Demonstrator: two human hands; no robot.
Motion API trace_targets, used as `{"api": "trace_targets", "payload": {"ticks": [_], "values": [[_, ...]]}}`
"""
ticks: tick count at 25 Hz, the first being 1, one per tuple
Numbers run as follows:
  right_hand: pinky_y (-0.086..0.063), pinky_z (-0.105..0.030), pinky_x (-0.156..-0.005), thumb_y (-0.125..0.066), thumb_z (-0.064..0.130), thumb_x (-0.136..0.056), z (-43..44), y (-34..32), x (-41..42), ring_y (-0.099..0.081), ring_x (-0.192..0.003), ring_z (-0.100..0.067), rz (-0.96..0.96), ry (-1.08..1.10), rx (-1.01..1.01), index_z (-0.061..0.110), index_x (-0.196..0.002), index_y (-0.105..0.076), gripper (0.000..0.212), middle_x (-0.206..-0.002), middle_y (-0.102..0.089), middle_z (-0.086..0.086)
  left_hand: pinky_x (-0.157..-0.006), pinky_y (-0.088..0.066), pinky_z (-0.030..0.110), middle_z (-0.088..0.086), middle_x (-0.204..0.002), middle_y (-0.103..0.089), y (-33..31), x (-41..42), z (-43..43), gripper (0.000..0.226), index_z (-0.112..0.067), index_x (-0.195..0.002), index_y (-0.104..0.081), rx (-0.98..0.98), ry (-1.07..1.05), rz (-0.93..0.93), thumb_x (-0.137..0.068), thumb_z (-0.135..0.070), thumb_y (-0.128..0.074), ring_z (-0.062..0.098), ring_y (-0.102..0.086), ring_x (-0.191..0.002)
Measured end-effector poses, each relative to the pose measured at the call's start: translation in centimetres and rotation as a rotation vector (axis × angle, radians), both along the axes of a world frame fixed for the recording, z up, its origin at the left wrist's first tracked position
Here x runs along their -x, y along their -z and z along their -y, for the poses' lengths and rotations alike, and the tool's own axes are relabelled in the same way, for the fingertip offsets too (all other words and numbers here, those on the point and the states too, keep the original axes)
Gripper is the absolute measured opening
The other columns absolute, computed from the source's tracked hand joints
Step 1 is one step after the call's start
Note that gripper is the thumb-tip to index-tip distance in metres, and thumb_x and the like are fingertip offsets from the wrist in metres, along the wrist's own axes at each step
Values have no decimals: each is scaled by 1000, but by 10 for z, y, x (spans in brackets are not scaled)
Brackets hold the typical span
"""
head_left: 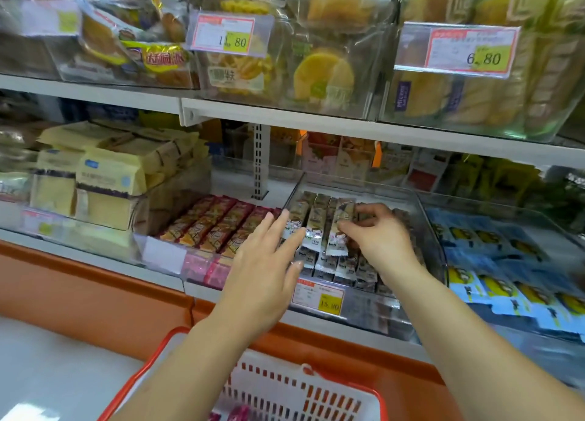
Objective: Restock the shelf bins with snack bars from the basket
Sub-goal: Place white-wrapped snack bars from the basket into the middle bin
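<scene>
Bare forearms (196,351), thin ring (291,263) on left grip (266,256)

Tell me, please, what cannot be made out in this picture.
Head view:
- Basket contents: mostly cut off by the bottom edge.
- Price tag print: blurred and too small.
- Some snack bars: hidden under the left hand and right hand.

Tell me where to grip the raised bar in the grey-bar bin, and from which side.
Pinch the bar across its narrow width near mid-length, coming from above and the front. It lies tilted atop the packed row in the bin, so only its top face and long edges are free. The right hand pinches it there.
</scene>
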State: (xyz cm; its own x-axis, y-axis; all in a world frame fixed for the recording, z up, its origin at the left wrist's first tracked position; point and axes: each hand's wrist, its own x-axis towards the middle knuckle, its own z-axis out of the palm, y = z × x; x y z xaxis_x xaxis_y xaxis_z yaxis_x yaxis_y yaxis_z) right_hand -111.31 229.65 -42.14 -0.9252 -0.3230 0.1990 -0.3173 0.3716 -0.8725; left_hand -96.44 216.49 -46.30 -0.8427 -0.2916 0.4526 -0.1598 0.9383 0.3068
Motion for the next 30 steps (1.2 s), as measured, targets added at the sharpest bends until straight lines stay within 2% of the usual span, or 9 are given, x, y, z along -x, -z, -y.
{"api": "trace_targets", "payload": {"ticks": [6, 10, 13, 17, 19, 20, 23, 27, 30], "values": [[-32, -12, -49, -60, 40, -92, 18, 15, 7, -49, -66, 4, -170, 19, -178, 20, -107, -65, 26, -79, -55, 18, -119, -7, 37, -13, -161, 7, 14, 10, 11, 54, -40, -150, -15, -5, -2, 33, -101, -41, -35, 7, 11, -146], [-38, -14, -57, -53, 38, -96, 7, 9, -5, -54, -77, -4, -172, -26, -175, 21, -123, -60, 33, -98, -64, 8, -117, -5, 30, -15, -160, 6, 8, 4, 9, 54, -40, -150, -16, -41, 22, -20, -101, -40, -37, 5, 8, -146], [-44, -21, -72, -49, 32, -98, -12, 6, -32, -55, -93, -9, -292, -12, -35, 27, -123, -57, 27, -94, -59, 16, -114, -16, 26, -19, -157, -11, 11, -18, 8, 51, -39, -147, -27, -117, 30, -132, -99, -35, -42, 0, -8, -143], [-40, -14, -64, -42, 38, -96, -34, 37, -82, -54, -76, -6, -397, -158, 99, 39, -115, -53, 22, -85, -55, 18, -106, -28, 20, -15, -140, -43, 45, -57, 4, 41, -28, -137, -47, -139, -29, -186, -96, -25, -47, 3, -37, -129], [-43, -14, -65, -43, 36, -96, -35, 79, -99, -57, -76, -2, -235, -291, -94, 38, -114, -54, 21, -88, -58, 18, -104, -29, 19, -12, -136, -48, 78, -76, -3, 39, -27, -134, -51, -220, 0, 0, -96, -22, -49, 6, -42, -125], [-49, -22, -71, -45, 33, -96, -35, 109, -109, -60, -82, -4, -114, -380, -297, 36, -114, -55, 21, -95, -62, 16, -104, -31, 20, -11, -137, -48, 101, -89, -9, 39, -27, -135, -51, -277, 28, 158, -96, -22, -50, 7, -43, -125], [-50, -32, -84, -47, 24, -99, -45, 211, -136, -62, -98, -19, 288, -639, -777, 21, -124, -57, 27, -122, -61, -4, -104, -37, 27, -2, -140, -50, 170, -131, -21, 39, -28, -135, -52, -410, 50, 596, -97, -24, -49, 15, -49, -124], [-45, -19, -65, -45, 12, -98, -61, 308, -161, -56, -97, -20, 584, -637, -915, 15, -132, -54, 36, -129, -54, -3, -104, -39, 32, 3, -145, -47, 233, -163, -24, 43, -28, -141, -45, -523, -19, 908, -98, -27, -49, 20, -48, -128], [-47, -32, -86, -42, 0, -94, -58, 340, -175, -53, -108, -25, 585, -796, -1083, 15, -135, -51, 45, -125, -44, -3, -104, -39, 36, 4, -146, -46, 256, -165, -20, 43, -27, -142, -44, -562, -25, 975, -99, -29, -48, 22, -49, -127]]}}
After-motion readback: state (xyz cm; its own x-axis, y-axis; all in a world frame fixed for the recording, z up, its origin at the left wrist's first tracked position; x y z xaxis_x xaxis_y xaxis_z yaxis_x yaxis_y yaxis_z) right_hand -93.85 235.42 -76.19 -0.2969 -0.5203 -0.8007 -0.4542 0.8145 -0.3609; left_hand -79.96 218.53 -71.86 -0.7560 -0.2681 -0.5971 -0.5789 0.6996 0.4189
